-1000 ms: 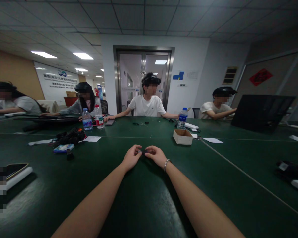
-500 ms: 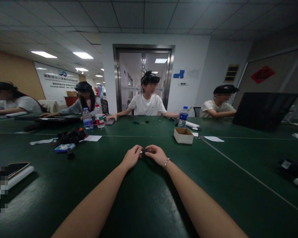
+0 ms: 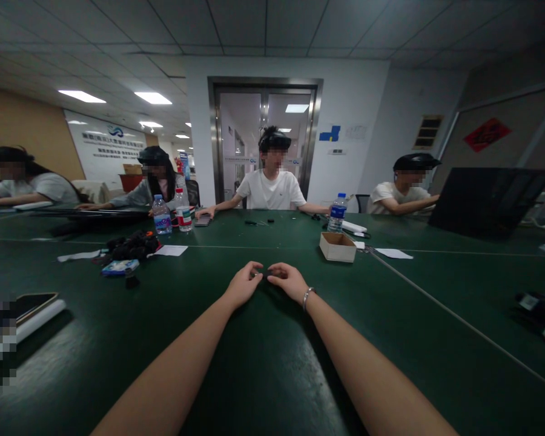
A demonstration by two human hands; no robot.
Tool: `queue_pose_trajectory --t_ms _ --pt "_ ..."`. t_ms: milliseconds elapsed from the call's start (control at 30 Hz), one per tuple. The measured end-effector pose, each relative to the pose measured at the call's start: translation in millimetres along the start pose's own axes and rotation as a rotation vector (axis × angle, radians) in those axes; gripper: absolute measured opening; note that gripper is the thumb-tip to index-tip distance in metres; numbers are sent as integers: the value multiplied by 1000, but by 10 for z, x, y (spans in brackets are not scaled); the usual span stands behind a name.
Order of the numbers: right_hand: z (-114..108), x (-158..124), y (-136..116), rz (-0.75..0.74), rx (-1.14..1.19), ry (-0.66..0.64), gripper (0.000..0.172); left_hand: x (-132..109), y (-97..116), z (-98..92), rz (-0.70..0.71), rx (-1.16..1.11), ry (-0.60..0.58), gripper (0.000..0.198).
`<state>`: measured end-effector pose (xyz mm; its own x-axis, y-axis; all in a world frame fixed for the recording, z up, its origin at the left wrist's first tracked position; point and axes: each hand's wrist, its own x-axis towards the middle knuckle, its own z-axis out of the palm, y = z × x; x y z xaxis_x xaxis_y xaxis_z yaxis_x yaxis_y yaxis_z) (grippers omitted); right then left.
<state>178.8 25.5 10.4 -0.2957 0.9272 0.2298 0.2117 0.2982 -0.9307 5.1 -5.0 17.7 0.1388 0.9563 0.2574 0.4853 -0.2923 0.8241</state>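
The bench (image 3: 272,363) has a dark green top crossed by thin pale seams. A purple-labelled bottle (image 3: 162,223) and a red-capped bottle (image 3: 184,218) stand upright, side by side. Nearer lie a black tangle (image 3: 134,245), a paper sheet (image 3: 172,250), a blue packet (image 3: 119,268) and a small black object (image 3: 131,279). On the right, a blue-capped bottle (image 3: 338,215) stands behind an open box (image 3: 340,251), with a second sheet (image 3: 394,254) farther right.

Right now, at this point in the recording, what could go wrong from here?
First, the small dark object at the fingertips of the left hand and right hand could slip, and might be hard to spot against the dark green table. Second, the blue-capped bottle behind the open box might tip if a reach knocked it.
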Motion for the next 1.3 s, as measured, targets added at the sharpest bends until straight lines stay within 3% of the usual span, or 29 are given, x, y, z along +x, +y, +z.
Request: queue_pose_trajectory --t_ms 767,1033,1300 --pt "-5 13 52 -6 -2 -5 31 14 -43 10 38 -7 -16 36" --pt "4 20 38 -6 42 27 29 40 -69 48 -3 -133 52 27" --pt "9 8 7 13 122 32 29 49 -58 35 11 -149 18 28"
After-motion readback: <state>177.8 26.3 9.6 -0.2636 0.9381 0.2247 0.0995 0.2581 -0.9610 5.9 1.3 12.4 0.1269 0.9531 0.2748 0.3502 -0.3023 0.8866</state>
